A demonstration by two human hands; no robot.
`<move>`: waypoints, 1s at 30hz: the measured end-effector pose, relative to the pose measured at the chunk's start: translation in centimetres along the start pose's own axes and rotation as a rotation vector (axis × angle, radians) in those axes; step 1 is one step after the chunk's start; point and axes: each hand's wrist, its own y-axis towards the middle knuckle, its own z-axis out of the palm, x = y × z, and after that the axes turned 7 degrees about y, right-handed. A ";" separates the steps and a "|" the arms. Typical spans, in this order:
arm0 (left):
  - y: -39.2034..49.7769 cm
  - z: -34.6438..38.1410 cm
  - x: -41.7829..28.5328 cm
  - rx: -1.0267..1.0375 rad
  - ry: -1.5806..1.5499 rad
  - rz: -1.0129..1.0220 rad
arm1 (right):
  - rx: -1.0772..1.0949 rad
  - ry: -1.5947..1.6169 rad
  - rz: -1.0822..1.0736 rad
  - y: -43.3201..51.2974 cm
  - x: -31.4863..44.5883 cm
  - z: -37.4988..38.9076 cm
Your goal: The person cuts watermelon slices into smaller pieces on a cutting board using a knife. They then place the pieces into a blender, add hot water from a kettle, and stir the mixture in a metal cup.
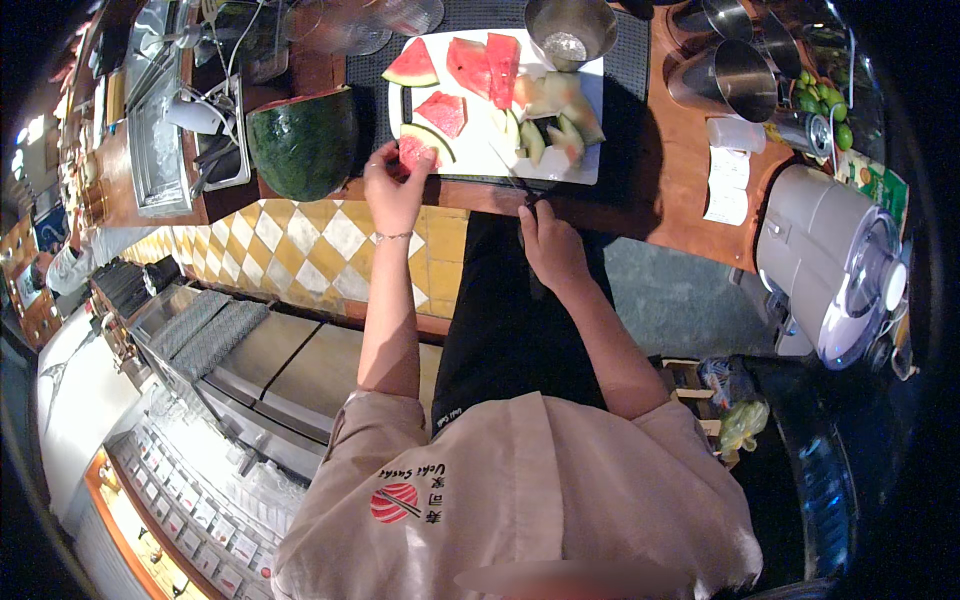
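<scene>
My left hand (397,191) grips a small watermelon wedge (417,148) at the near left corner of a white cutting board (480,161). My right hand (553,244) is closed around the dark handle of a knife (511,174), whose blade lies over the board's near edge. A watermelon chunk (442,114) rests just beyond the held wedge, and a larger wedge (410,66) lies at the far left. Red slabs of watermelon (484,67) are at the far middle. Cut rinds (559,101) are heaped on the right, partly under a metal bowl (571,34).
A large cut watermelon (304,146) stands left of the board. To the right are metal cups (720,79), a plastic cup (735,135), paper slips (727,184), limes (821,101), a can (802,131) and a grey juicer (821,247). Another person (71,266) is at far left.
</scene>
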 end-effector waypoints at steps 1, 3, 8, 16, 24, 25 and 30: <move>0.0 0.6 0.6 0.056 -0.098 -0.083 | -0.001 -0.001 -0.013 0.0 0.1 0.1; -0.3 1.4 1.5 -0.030 -0.048 0.000 | 0.015 -0.017 -0.012 -0.1 0.3 0.3; -3.5 3.1 0.4 0.044 -0.123 -0.114 | 0.110 -0.013 0.027 -0.3 0.9 0.6; -4.7 3.2 -1.8 0.049 -0.342 -0.312 | 0.104 -0.090 -0.043 0.2 0.7 0.6; -5.1 3.0 -1.8 0.059 -0.443 -0.388 | 0.145 -0.125 -0.046 0.5 0.8 0.1; -5.1 3.0 -1.9 0.059 -0.450 -0.376 | 0.154 -0.124 -0.040 0.7 0.8 0.1; -5.0 2.7 -2.0 0.089 -0.512 -0.383 | 0.173 -0.194 -0.010 1.7 1.0 1.2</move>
